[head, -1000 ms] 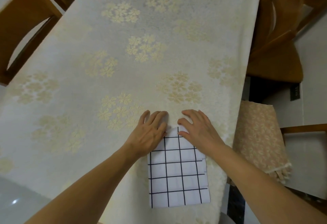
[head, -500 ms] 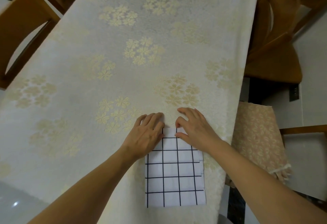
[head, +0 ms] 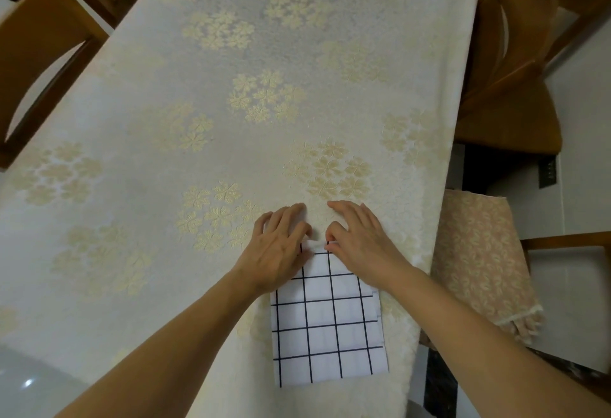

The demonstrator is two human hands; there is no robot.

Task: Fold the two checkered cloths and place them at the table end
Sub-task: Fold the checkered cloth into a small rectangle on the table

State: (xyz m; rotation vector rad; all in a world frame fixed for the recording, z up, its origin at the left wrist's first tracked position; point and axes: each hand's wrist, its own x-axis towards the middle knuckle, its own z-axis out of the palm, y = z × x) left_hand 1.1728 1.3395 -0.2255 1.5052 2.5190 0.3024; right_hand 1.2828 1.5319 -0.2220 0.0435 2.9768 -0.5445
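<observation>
Cloth (head: 327, 328), folded, flat at near table (head: 198, 120) edge, far edge now pinched by left hand (head: 281, 249) and right hand (head: 360, 242), thumbs curled in from a flatter press moments before, next fold likely starting.

Soft, even indoor light falls on the tablecloth (head: 231, 93) — hardly any shadow beneath the forearms. A small bright glint sits on the glossy floor (head: 28, 383) at lower left. Edges bow outward — wide-angle distortion — and the picture is slightly soft throughout.
</observation>
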